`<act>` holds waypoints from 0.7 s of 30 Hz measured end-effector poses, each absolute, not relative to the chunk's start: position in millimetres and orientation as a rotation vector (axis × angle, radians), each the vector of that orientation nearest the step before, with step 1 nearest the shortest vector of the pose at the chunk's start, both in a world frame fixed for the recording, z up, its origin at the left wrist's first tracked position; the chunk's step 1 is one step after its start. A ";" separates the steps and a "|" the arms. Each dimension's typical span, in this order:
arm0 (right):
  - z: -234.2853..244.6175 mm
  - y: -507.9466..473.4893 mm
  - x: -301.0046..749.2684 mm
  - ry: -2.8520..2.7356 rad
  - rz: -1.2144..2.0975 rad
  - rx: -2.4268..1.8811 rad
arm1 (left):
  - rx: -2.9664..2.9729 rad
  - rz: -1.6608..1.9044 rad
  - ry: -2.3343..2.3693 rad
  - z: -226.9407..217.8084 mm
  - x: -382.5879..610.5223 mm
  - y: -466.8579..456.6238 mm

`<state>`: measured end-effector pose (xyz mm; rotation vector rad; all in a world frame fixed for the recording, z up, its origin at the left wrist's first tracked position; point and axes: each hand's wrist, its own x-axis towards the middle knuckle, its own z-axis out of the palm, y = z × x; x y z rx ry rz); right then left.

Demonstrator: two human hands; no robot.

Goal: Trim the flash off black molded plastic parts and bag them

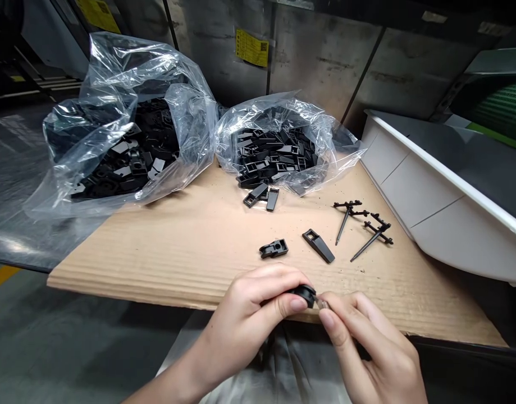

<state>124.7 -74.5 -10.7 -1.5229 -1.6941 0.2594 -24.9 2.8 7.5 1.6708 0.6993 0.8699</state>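
My left hand grips a small black plastic part with a rounded end, over the near edge of the cardboard. The fingers of my right hand are pinched together right beside that rounded end. What they hold is too small to make out. Beyond my hands lie a black clip-like piece and a tapered black lever with a square hole. To their right rest two black plastic sprues with thin stems, one being the nearer sprue.
A clear plastic bag of black parts stands at the back left. Another bag holds black levers, several spilling from its mouth. A white bin borders the right side. The cardboard sheet covers the work surface.
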 end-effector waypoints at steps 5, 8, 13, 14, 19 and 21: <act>-19.0 -72.2 122.6 -1.652 -0.034 -1.457 | 1.608 0.816 0.669 9.3 -26.0 3.4; -21.1 -68.9 126.5 -1.653 -0.174 -1.474 | 1.589 0.756 0.648 9.5 -26.9 2.7; -14.6 -70.8 132.8 -1.656 0.049 -1.514 | 1.564 0.825 0.632 6.5 -25.8 2.3; -12.2 -72.7 132.8 -1.618 0.142 -1.540 | 1.563 0.851 0.631 5.3 -25.3 2.0; -0.9 -80.3 131.1 -1.474 0.444 -1.669 | 1.686 0.975 0.663 -2.4 -23.2 -1.8; 1.0 -79.9 131.6 -1.536 0.428 -1.650 | 1.757 1.021 0.658 -5.3 -22.5 -3.2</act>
